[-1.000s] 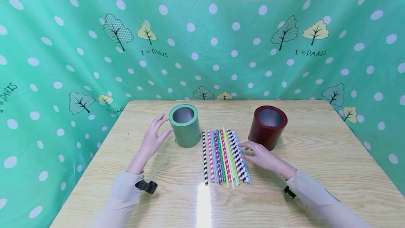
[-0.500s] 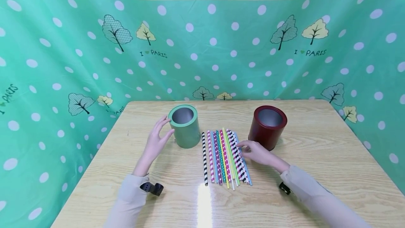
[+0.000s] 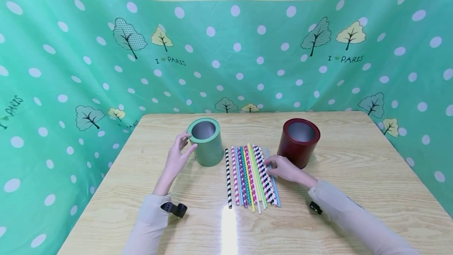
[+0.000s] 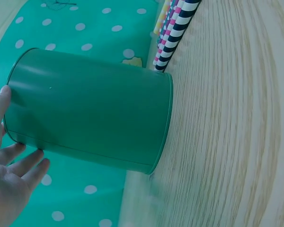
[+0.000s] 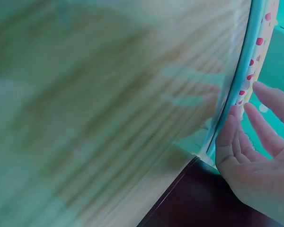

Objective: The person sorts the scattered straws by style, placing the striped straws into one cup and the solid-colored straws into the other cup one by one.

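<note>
On the table, a green can [image 3: 209, 150] stands upright with its mouth up. My left hand [image 3: 176, 161] is at its left side, thumb and fingers spread at the rim; in the left wrist view the fingers [image 4: 35, 170] lie close along the can's wall. Several patterned and plain straws [image 3: 244, 176] lie side by side in a row. At the row's right end is a light blue straw [image 3: 277, 192]. My right hand [image 3: 284, 169] reaches over it with bent, parted fingers, and in the right wrist view its fingertips [image 5: 227, 130] touch that straw without closing round it.
A dark red can [image 3: 299, 145] stands upright just behind my right hand, its mouth up. A black-and-white striped straw [image 3: 228, 180] lies at the row's left end, near the green can. A green dotted cloth [image 3: 226, 50] hangs behind the table [image 3: 354, 160].
My left hand has come nearer the green can's rim. My right hand has shifted left, its fingers drawing in. The light blue straw's far end has swung slightly away from the row.
</note>
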`<state>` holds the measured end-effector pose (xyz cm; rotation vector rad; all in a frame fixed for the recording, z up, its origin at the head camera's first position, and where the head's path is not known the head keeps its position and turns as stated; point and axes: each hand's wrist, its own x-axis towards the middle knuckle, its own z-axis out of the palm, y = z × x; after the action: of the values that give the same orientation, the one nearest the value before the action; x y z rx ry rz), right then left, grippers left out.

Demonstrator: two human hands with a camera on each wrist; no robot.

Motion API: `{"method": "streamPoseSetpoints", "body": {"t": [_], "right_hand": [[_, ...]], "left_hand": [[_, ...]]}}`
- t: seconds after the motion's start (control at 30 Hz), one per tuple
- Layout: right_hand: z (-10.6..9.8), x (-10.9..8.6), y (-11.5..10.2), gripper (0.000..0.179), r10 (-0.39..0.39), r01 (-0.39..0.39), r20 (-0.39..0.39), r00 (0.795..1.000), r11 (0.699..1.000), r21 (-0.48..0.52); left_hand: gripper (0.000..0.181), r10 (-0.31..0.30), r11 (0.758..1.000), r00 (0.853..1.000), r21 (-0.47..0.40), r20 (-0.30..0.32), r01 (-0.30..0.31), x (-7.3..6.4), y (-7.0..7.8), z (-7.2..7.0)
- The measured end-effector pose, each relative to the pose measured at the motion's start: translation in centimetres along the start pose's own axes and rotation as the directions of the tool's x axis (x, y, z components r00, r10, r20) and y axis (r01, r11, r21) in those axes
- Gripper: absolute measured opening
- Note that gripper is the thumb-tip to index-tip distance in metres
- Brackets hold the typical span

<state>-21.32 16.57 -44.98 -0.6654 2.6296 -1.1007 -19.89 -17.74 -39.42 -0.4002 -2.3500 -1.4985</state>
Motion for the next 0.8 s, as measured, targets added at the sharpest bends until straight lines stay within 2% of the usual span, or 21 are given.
{"method": "streamPoseSetpoints", "body": {"t": [0.27, 0.8], "right_hand": [[0.3, 0.8, 0.0, 0.022, 0.018, -0.018, -0.002, 1.0, 1.0, -0.009], [1.3, 1.6, -0.4, 0.019, 0.049, -0.051, -0.021, 0.999, 0.996, -0.068]], "left_hand": [[0.037, -0.04, 0.995, 0.999, -0.093, 0.001, 0.04, 0.3, -0.6, 0.2], [0.034, -0.043, 0.991, 0.999, -0.127, -0.009, 0.042, 0.2, -0.8, 0.2]]}}
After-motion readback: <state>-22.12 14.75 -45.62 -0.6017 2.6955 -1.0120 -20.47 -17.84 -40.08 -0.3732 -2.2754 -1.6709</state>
